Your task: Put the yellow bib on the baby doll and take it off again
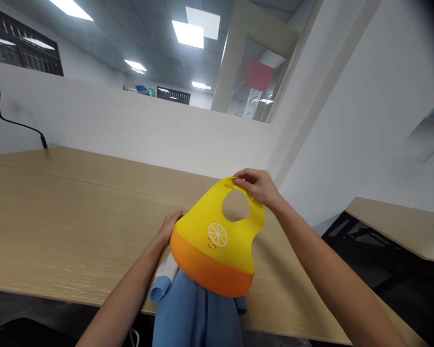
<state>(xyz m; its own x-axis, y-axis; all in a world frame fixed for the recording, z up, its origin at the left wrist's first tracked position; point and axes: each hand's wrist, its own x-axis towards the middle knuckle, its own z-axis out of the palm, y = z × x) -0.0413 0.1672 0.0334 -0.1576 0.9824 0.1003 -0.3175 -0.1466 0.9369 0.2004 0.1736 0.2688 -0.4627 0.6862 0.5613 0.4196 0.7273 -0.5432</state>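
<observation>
A yellow baby bib (198, 212) with an orange pocket along its bottom, a white citrus slice and a small smiling face hangs tilted above the table. The neck band at its top is pinched by my right hand (256, 185), fingers closed. My left hand (170, 225) is at the bib's left edge, its fingers mostly hidden behind the bib, so I cannot make out its grip. Below the bib, a blue garment (195, 313) with a white and light-blue sleeve (163, 279) lies over the table's front edge. The bib covers its upper part.
The wooden table (75, 217) stretches left and back to a low white partition (148, 130). A black cable (18, 124) runs down to its back left edge. Another table (401, 226) stands at right, past a white wall (354, 111). A black chair (25, 332) is at lower left.
</observation>
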